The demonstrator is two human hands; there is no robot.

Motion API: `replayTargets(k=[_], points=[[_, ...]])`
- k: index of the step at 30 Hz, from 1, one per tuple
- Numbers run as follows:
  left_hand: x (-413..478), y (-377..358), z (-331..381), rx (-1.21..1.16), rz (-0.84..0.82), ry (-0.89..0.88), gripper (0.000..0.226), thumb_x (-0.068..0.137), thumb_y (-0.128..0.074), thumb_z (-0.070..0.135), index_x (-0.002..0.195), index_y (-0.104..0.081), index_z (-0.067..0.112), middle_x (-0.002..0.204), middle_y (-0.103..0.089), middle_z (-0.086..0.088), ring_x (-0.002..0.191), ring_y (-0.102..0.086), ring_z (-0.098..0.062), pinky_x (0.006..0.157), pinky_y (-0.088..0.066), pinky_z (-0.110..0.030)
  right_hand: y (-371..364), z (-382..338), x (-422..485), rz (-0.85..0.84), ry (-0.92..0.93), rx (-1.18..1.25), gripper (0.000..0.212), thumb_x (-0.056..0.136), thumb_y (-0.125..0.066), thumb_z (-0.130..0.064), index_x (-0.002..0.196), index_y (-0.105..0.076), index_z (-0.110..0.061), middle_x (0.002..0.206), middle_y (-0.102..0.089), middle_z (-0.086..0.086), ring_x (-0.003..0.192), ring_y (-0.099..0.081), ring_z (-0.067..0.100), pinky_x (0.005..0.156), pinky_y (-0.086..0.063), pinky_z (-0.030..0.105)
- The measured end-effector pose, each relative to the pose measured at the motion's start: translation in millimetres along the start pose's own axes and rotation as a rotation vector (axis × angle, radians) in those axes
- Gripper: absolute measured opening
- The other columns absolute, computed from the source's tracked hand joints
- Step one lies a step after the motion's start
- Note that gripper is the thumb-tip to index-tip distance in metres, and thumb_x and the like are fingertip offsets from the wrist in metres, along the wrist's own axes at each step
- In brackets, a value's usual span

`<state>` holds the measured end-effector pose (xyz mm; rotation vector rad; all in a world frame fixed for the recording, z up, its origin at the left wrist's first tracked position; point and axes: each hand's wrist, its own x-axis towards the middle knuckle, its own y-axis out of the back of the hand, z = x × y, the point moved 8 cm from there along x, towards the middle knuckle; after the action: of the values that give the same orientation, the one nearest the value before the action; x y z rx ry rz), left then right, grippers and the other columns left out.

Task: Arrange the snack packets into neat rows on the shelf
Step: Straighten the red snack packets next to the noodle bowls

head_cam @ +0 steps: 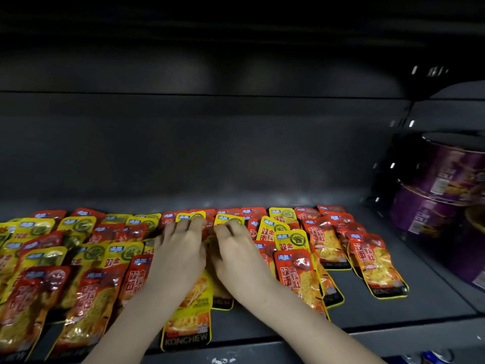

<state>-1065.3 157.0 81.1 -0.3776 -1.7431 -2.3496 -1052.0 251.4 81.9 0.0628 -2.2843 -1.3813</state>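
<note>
On the shelf [393,298], the left hand [181,254] bends its fingertips onto one yellow packet [189,216], and the right hand [236,258] onto the second yellow packet [227,219] just beside it. Pinching or merely pressing, I cannot tell. Both packets run lengthwise, front to back, under the palms.

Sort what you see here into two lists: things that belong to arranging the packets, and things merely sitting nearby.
Belongs to the job: red snack packets, yellow snack packets, shelf, left hand, right hand.

Just sitting nearby: purple tubs stacked at the right, cans below the shelf's front edge.
</note>
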Motion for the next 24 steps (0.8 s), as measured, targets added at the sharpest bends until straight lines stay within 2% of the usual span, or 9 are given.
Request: replayTargets(k=[5, 10, 14, 17, 20, 24], points=[[-6, 2, 59, -0.094, -0.018, -0.145, 0.037, 0.091, -0.046, 0.020, 0.126, -0.045, 0.030, 0.127, -0.052, 0.006, 0.123, -0.042, -0.021, 0.099, -0.036, -0.034, 32, 35, -18, 0.038, -0.050, -0.107, 0.031, 0.085, -0.050, -0.015, 0.115, -0.053, -0.010, 0.112, -0.054, 0.008, 0.108, -0.050, 0.030, 0.089, -0.042, 0.038], [-13, -27, 103, -0.165, -0.125, -0.161, 0.035, 0.092, -0.046, 0.020, 0.126, -0.043, 0.027, 0.127, -0.051, 0.005, 0.122, -0.046, -0.021, 0.092, -0.042, -0.037, 51, 81, -36, 0.001, -0.138, -0.182, 0.031, 0.085, -0.050, -0.019, 0.115, -0.055, -0.017, 0.114, -0.056, 0.004, 0.107, -0.054, 0.029, 0.087, -0.045, 0.039], [-20, -47, 123, -0.143, -0.170, -0.190, 0.040, 0.096, -0.045, 0.027, 0.135, -0.039, 0.024, 0.134, -0.047, 0.004, 0.128, -0.039, -0.019, 0.099, -0.039, -0.034, 64, 105, -51, 0.007, -0.157, -0.197, 0.036, 0.087, -0.050, -0.021, 0.122, -0.054, -0.024, 0.120, -0.054, -0.001, 0.113, -0.051, 0.024, 0.092, -0.043, 0.036], [-22, -54, 128, -0.091, -0.154, -0.221, 0.041, 0.098, -0.042, 0.031, 0.138, -0.038, 0.022, 0.134, -0.044, 0.004, 0.129, -0.035, -0.019, 0.103, -0.036, -0.032, 68, 115, -59, 0.006, -0.130, -0.155, 0.033, 0.089, -0.052, -0.022, 0.122, -0.055, -0.022, 0.119, -0.055, -0.001, 0.112, -0.051, 0.022, 0.095, -0.043, 0.035], [-25, -56, 130, -0.065, -0.125, -0.242, 0.040, 0.098, -0.041, 0.035, 0.136, -0.041, 0.023, 0.133, -0.043, 0.006, 0.127, -0.035, -0.017, 0.105, -0.034, -0.031, 68, 122, -65, 0.031, -0.093, -0.084, 0.027, 0.090, -0.056, -0.022, 0.117, -0.059, -0.018, 0.113, -0.054, -0.003, 0.109, -0.053, 0.018, 0.095, -0.042, 0.026], [-27, -56, 130, -0.076, -0.085, -0.241, 0.036, 0.097, -0.042, 0.039, 0.131, -0.045, 0.026, 0.130, -0.044, 0.009, 0.124, -0.034, -0.013, 0.104, -0.032, -0.026, 65, 129, -71, 0.040, -0.076, -0.037, 0.028, 0.091, -0.057, -0.027, 0.117, -0.058, -0.018, 0.112, -0.048, -0.007, 0.108, -0.050, 0.010, 0.093, -0.034, 0.012]])
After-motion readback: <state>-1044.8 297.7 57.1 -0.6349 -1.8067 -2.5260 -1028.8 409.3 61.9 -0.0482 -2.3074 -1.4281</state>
